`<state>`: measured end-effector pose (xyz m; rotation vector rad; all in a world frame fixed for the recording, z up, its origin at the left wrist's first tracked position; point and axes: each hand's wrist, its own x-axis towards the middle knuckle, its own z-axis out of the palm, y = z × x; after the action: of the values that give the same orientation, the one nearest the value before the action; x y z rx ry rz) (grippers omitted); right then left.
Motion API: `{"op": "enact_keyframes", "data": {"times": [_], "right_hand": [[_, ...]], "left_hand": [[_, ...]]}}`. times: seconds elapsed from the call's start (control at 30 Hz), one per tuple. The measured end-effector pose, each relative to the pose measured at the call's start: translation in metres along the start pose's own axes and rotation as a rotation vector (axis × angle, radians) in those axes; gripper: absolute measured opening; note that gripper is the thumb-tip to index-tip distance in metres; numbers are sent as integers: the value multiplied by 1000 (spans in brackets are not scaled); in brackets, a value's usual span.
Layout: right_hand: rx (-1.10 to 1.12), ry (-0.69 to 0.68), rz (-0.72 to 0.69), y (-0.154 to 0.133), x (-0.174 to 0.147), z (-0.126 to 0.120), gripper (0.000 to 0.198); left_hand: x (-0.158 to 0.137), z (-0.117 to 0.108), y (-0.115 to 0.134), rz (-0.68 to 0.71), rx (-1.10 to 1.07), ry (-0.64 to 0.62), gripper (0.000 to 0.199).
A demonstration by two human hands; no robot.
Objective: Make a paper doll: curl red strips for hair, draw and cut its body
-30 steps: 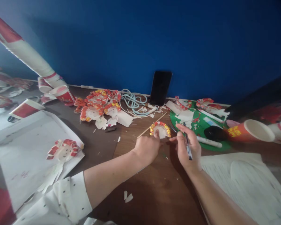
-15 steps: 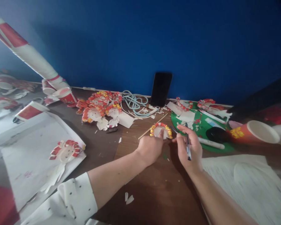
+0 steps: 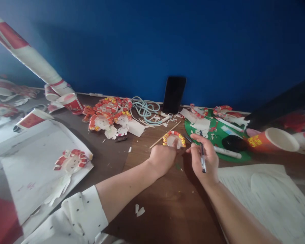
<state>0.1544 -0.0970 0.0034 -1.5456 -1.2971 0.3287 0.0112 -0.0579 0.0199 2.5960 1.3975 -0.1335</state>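
My left hand is at the desk's middle, its index finger pressed on the white centre of a paper-cup craft with a curled red and yellow rim. The hand is closed, and its other fingers are mostly hidden beneath it. Just to the right, my right hand is closed around a pen with a clear barrel and a dark end. A dark, thin tip shows in front of its fingers, near the craft's right edge. A thin wooden stick lies behind my left hand.
Similar crafts are piled at back left; another lies on white paper. A phone leans on the blue wall beside a coiled pale-blue cable. Right are a green mat, an orange paper cup and printed sheets.
The view has shifted slightly. Both hands stay in nearly the same place, the left on the craft and the right around the pen.
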Motion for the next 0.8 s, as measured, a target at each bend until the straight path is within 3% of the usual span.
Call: {"op": "enact_keyframes", "data": {"times": [0.47,0.67,0.8], "right_hand": [[10,12,3,-4,2,0,28],[11,11,-26,-5,3,1,27],[-3,-5,-11,-2,3,2,29]], "left_hand": [[-2,-2,-2,36,25,-7,54],[-13,0,-6,17,8,49,58],[-11,0,-9,-22,11,-2,60]]}}
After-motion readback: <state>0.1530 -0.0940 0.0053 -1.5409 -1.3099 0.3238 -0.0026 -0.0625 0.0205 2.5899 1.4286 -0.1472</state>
